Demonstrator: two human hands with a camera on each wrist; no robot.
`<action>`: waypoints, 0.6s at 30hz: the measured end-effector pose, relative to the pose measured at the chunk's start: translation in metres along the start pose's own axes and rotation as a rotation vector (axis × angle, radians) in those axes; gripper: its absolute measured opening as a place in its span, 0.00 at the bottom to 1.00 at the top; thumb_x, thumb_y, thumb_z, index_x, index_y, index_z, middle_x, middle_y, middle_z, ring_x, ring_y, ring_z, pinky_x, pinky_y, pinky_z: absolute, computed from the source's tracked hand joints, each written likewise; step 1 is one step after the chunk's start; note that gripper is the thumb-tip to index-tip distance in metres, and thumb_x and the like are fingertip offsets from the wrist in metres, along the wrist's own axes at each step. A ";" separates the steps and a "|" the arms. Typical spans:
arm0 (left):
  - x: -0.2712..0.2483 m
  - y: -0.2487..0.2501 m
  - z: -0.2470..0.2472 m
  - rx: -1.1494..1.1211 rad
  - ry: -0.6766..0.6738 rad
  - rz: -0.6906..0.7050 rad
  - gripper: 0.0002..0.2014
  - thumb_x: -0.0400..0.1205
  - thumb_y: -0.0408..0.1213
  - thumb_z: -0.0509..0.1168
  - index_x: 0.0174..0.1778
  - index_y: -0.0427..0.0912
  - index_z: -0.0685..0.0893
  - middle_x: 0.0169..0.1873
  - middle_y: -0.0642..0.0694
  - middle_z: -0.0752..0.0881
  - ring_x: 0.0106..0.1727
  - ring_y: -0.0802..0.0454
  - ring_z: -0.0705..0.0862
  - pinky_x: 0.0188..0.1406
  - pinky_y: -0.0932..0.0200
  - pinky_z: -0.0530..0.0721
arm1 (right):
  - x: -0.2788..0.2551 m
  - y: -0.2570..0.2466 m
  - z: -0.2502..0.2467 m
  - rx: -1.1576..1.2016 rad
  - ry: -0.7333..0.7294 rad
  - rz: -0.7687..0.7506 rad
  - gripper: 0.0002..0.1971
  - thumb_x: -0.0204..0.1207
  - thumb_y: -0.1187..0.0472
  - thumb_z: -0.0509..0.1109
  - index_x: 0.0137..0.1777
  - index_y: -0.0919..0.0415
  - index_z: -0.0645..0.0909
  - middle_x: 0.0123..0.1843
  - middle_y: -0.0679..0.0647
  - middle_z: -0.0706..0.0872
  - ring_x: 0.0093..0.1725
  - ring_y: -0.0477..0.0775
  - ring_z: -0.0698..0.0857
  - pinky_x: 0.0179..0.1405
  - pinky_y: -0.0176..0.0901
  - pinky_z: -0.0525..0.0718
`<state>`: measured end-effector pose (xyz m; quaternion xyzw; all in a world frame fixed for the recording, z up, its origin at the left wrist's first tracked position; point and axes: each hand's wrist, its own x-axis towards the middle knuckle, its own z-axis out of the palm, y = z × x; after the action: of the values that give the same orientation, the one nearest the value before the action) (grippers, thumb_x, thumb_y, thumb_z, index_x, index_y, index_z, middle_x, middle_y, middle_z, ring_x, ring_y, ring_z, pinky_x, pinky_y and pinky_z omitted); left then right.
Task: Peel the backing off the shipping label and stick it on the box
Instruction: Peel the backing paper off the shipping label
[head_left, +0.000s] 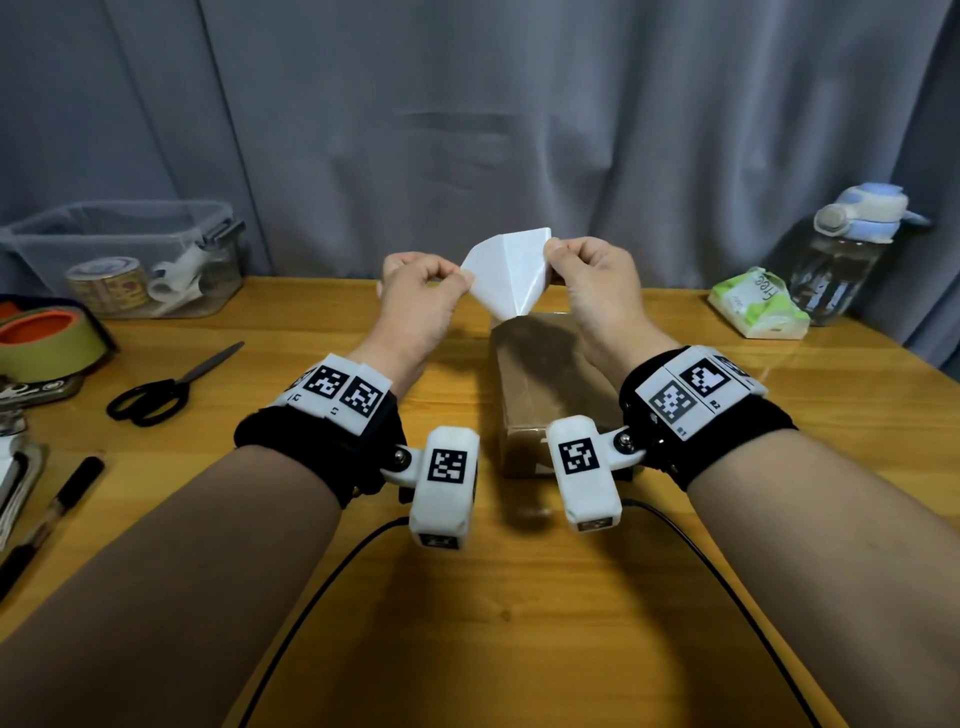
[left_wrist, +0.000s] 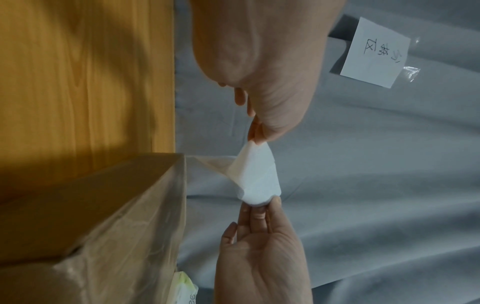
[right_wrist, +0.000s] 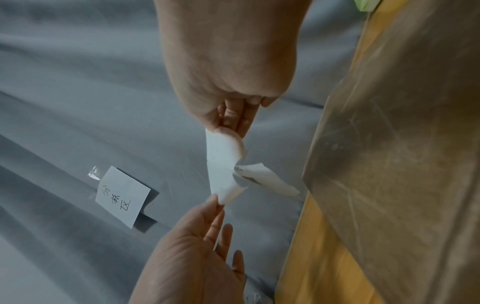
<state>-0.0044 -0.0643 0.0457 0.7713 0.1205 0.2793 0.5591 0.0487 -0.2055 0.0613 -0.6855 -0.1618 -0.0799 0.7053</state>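
A white shipping label (head_left: 506, 275) is held in the air over the far end of the brown cardboard box (head_left: 545, 379), which lies lengthwise on the wooden table. My left hand (head_left: 464, 279) pinches the label's left corner. My right hand (head_left: 551, 250) pinches its upper right corner. In the right wrist view the label (right_wrist: 223, 164) is bent, and a curled flap with dark print (right_wrist: 267, 181) stands away from it towards the box (right_wrist: 389, 164). I cannot tell which layer each hand holds. The left wrist view shows the label (left_wrist: 257, 181) stretched between both pinches, beside the box (left_wrist: 103, 216).
On the left of the table are a clear bin (head_left: 124, 254) of tape rolls, an orange-cored tape roll (head_left: 47, 338), scissors (head_left: 171, 387) and a pen (head_left: 57, 514). At the back right are a tissue pack (head_left: 758, 304) and a water bottle (head_left: 847, 260). Behind hangs a grey curtain with a taped note (right_wrist: 122, 197).
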 end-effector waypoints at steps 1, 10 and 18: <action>-0.001 0.001 0.000 0.004 0.008 -0.009 0.08 0.71 0.42 0.68 0.27 0.54 0.79 0.52 0.51 0.71 0.69 0.42 0.74 0.76 0.49 0.70 | 0.000 0.000 0.000 0.001 0.008 -0.001 0.11 0.79 0.64 0.65 0.34 0.58 0.79 0.34 0.52 0.83 0.38 0.48 0.80 0.42 0.34 0.80; -0.004 0.007 0.003 0.034 0.032 -0.049 0.07 0.68 0.48 0.64 0.25 0.52 0.77 0.52 0.53 0.69 0.68 0.45 0.74 0.77 0.43 0.66 | 0.000 0.003 -0.002 0.006 0.113 -0.024 0.13 0.79 0.63 0.65 0.32 0.56 0.78 0.33 0.49 0.83 0.37 0.48 0.81 0.46 0.42 0.82; 0.000 0.000 0.016 0.083 0.032 -0.009 0.10 0.84 0.44 0.58 0.38 0.48 0.78 0.61 0.42 0.77 0.65 0.44 0.76 0.72 0.45 0.71 | -0.003 0.002 -0.016 0.043 0.129 -0.014 0.12 0.80 0.63 0.65 0.34 0.58 0.78 0.34 0.49 0.83 0.32 0.41 0.80 0.34 0.26 0.80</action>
<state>0.0045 -0.0767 0.0418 0.7887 0.1444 0.2839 0.5258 0.0485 -0.2214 0.0580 -0.6625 -0.1223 -0.1252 0.7283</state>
